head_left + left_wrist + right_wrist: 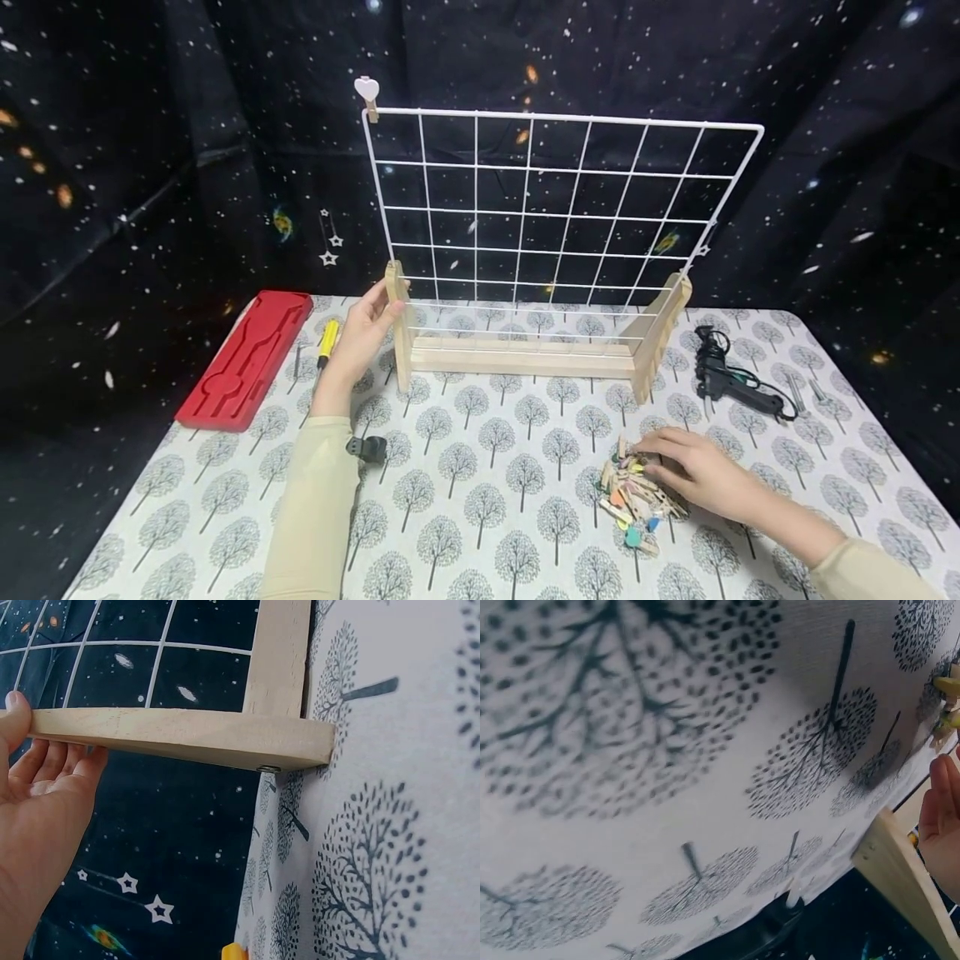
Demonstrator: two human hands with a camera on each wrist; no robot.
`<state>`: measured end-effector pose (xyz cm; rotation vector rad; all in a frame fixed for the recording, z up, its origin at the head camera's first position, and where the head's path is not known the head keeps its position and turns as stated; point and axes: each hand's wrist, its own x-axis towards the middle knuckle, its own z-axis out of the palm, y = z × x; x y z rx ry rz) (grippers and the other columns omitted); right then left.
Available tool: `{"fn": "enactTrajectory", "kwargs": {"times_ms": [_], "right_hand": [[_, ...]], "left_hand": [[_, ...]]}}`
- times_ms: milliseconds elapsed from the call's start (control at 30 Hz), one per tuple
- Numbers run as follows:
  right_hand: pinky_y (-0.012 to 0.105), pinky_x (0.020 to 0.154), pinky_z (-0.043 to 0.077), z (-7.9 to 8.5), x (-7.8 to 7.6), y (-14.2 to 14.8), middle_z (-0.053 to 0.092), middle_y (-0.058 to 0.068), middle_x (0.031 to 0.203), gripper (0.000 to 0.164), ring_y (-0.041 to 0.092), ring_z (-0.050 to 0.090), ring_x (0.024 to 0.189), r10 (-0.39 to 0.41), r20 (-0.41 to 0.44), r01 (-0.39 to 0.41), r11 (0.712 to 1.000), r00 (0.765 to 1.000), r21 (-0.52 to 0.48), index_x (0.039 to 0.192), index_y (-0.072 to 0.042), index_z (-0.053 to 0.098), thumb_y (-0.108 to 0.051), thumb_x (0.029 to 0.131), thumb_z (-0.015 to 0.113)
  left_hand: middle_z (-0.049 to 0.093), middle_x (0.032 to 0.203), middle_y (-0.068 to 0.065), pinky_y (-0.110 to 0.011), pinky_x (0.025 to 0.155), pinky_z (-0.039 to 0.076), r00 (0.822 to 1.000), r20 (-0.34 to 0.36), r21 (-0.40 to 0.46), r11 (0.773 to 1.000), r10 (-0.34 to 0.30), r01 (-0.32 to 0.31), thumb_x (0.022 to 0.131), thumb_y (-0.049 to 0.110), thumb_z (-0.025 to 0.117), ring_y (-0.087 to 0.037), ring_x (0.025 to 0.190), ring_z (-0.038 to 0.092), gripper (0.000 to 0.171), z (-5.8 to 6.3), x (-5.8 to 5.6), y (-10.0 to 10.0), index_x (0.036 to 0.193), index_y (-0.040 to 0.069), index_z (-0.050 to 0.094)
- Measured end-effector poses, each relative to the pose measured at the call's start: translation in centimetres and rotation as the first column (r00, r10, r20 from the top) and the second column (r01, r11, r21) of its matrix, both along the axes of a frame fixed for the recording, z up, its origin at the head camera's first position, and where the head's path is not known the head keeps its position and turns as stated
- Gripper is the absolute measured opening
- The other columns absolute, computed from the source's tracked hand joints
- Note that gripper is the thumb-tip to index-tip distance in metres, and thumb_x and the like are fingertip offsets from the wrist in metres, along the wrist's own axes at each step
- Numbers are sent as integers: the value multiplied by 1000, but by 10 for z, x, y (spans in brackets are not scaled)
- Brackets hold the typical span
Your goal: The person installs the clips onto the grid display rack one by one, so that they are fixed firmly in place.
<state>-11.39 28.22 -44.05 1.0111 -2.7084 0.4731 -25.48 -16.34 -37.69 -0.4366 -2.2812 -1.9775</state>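
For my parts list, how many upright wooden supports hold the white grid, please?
2: the left support, gripped by the left hand, and the right support, at the other end of the grid. None appears hidden.

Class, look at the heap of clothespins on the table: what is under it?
Tree-print cloth shows around the clothespins and presumably continues beneath; whatever lies directly under the heap is covered. The right hand hides some cloth beside them.

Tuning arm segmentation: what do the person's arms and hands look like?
Left hand and right hand are bare, no gloves or rings visible. Left sleeve and right sleeve: plain pale cream. Small black device at the left sleeve's inner edge.
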Motion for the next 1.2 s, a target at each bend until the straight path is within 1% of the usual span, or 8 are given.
{"fn": "enactTrajectory", "kwargs": {"times_ms": [200,433,667,800,933,1033,1100,1200], "right_hand": [[29,76,49,-2,-3,-13,58,-14,98,29,5,54,90,11,0,-11,1000,1000,22,105,-21,62,-25,77,65],[27,74,50,-2,-6,-19,58,-15,92,23,2,55,84,-25,87,22,999,996,40,98,-20,60,-26,77,65],[18,63,47,3,-13,-21,56,-14,86,19,-3,48,71,52,156,-57,998,986,29,94,-19,59,-20,76,65],[19,65,47,4,-15,-21,56,-14,87,15,-2,49,73,72,192,-82,996,979,45,93,-20,59,-19,78,63],[22,71,50,4,-15,-19,58,-14,89,12,0,53,79,68,219,-80,996,973,46,93,-19,58,-20,81,60],[20,67,51,5,-14,-18,59,-14,86,12,-1,55,75,54,247,-58,998,967,8,94,-18,57,-20,82,58],[18,61,49,7,-14,-17,59,-15,84,11,-2,53,70,47,296,-38,999,954,-35,94,-20,56,-21,83,57],[15,52,45,13,-15,-16,58,-15,81,10,-2,51,64,59,345,-24,994,937,-105,93,-22,56,-22,83,58]], "left_hand": [[38,135,-6,-34,107,21,1000,2,3,1000,-1,1,88,21,50,-14,127,28,47,-1,-1,-1,132,13,36],[40,134,-8,-33,106,22,1000,-10,19,1000,-12,12,88,21,50,-15,127,29,49,-2,-1,-1,133,12,34],[40,134,-8,-32,107,20,1000,-13,16,1000,-9,9,88,21,49,-13,128,27,50,-2,0,-1,135,13,31],[40,133,-9,-31,107,21,1000,-10,20,1000,-8,8,88,20,49,-14,128,28,50,-2,0,0,134,12,32],[38,133,-15,-32,106,23,999,-38,45,998,-33,34,89,17,48,-17,127,29,49,-2,-2,1,134,8,32],[37,133,-17,-31,106,24,997,-59,54,997,-43,46,89,17,48,-17,127,29,49,-5,-5,1,134,8,32],[38,133,-15,-31,106,23,997,-59,51,998,-42,45,89,18,48,-16,127,29,49,-6,-6,0,134,8,33],[41,133,-10,-29,106,23,998,-59,42,999,-32,35,88,22,49,-13,126,30,49,-14,-11,-4,133,13,34]]}}
